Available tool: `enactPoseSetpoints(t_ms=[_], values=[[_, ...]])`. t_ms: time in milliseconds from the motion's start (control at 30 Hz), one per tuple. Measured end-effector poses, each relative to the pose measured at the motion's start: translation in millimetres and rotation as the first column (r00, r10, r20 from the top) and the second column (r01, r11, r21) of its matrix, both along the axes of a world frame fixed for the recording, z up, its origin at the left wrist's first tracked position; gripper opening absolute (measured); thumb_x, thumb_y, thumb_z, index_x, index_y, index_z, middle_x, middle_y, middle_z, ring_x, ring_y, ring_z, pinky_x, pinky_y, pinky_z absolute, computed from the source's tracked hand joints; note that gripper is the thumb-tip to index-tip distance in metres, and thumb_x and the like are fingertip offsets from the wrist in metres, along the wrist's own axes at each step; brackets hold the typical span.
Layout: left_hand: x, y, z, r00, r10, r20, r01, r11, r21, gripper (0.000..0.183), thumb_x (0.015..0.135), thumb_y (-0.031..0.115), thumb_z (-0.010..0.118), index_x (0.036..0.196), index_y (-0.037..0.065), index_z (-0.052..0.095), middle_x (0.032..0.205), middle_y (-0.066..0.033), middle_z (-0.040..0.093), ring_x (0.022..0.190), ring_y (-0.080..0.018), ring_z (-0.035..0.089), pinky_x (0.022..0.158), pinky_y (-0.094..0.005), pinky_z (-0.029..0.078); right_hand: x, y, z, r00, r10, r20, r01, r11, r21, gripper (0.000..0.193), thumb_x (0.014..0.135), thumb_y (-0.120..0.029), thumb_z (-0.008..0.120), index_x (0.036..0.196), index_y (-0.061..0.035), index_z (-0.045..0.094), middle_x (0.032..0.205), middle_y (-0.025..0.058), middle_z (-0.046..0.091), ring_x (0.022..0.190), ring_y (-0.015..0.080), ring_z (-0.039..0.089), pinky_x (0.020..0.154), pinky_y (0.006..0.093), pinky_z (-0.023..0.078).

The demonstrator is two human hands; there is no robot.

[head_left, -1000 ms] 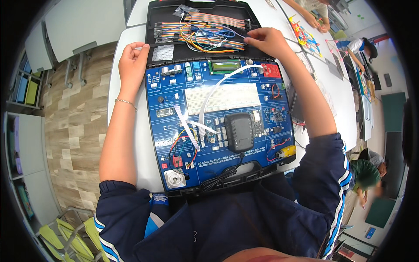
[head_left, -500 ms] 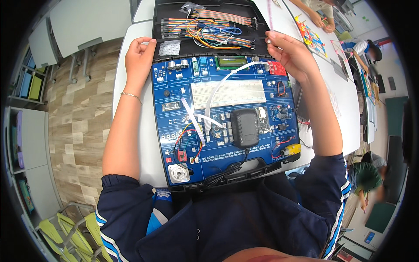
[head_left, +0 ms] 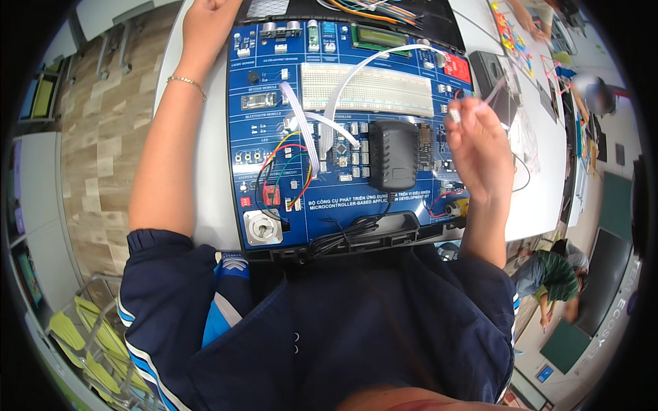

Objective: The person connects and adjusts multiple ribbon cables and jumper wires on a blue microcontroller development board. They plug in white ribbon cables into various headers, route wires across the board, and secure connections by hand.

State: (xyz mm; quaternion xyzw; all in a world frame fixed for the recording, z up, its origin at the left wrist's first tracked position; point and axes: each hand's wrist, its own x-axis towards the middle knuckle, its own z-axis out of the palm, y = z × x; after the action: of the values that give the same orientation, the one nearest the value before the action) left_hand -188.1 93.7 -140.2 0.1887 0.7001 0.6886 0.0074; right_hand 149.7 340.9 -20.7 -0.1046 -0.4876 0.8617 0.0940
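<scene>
My right hand is raised over the right side of a blue electronics kit board. Its fingers are closed on a small white cable connector, with a pale strip of cable trailing behind the hand. Up at the left, my left hand is by the edge of the case's black lid; its fingers are mostly cut off by the picture's upper edge. The board carries a white breadboard, a small display, white ribbon cables and a stepper motor.
A black power adapter lies on the board, its black cord bundled at the front edge. Coloured jumper wires lie in the lid. A dark box stands on the white table right of the case. Other people work farther right.
My right hand has come down from the lid's right edge to above the board, bringing the connector along. The view has shifted, so the board appears higher and my left hand nears the upper edge.
</scene>
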Motion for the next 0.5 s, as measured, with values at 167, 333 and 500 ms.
enactPoseSetpoints(t_ms=[167,333,500], values=[[9.1,6.4,11.4,1.0,0.009,0.011,-0.009,1.0,0.002,0.017,0.099,0.017,0.066,0.107,0.002,0.064,0.079,0.0017,0.063,0.07,-0.0058,0.056,0.061,-0.0219,0.045,14.2,-28.9,6.3,0.988,-0.041,-0.15,0.07,0.978,0.195,0.023,0.088,0.011,0.068,0.108,0.0019,0.066,0.108,0.0188,0.068,0.094,0.0252,0.07,0.081,0.0327,0.06],[14.3,9.5,20.7,1.0,-0.03,-0.008,0.03,0.999,0.014,0.019,0.099,0.018,0.066,0.105,0.001,0.065,0.082,-0.0007,0.067,0.071,-0.0063,0.059,0.063,-0.0218,0.047,22.8,-39.0,8.8,0.983,-0.001,-0.183,0.068,0.931,0.359,0.03,0.08,0.015,0.069,0.106,0.0009,0.064,0.107,0.0182,0.064,0.089,0.0236,0.066,0.078,0.0303,0.054],[11.3,3.7,17.1,1.0,-0.004,0.003,0.004,1.0,0.012,0.019,0.099,0.018,0.066,0.106,0.0,0.065,0.086,-0.0023,0.069,0.074,-0.0074,0.062,0.065,-0.0217,0.049,20.5,-51.7,11.5,0.983,-0.053,-0.177,0.179,0.505,0.844,0.026,0.079,0.014,0.076,0.101,0.0018,0.073,0.104,0.0181,0.072,0.095,0.0233,0.071,0.082,0.031,0.057]])
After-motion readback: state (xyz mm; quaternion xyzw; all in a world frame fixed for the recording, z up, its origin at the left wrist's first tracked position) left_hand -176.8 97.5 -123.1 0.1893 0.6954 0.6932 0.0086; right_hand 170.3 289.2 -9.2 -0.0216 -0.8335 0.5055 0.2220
